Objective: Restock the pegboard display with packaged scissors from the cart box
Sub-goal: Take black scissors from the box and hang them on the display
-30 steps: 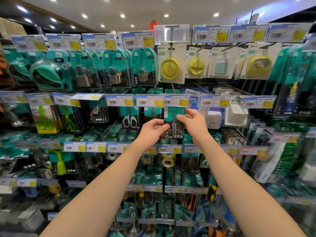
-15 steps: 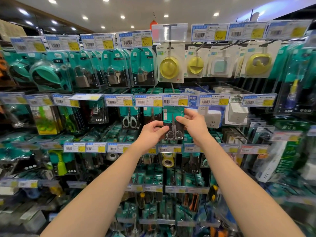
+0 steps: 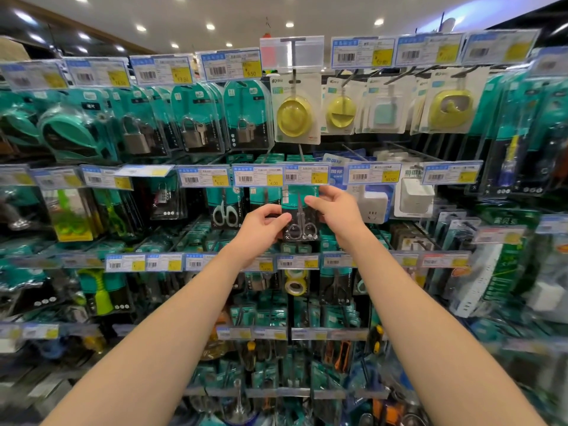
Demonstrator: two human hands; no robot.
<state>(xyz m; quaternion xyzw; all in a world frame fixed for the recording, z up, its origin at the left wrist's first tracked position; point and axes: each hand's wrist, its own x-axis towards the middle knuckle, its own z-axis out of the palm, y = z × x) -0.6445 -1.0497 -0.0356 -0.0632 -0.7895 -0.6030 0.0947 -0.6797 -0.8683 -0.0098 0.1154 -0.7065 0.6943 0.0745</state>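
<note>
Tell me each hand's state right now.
Left hand: grips the scissors pack at its left edge.
Right hand: pinches the same pack's upper right edge.

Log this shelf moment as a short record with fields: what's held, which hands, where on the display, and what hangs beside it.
item: scissors pack, teal card, dark-handled scissors
left hand: pinches the pack's lower left edge
right hand: pinches its upper right edge
place: second row down, just below a price tag
hanging yet: cannot tell, the tag hides the pack's top
left neighbour: pale-handled scissors
right neighbour: white plug adapter
row above: padlocks
</note>
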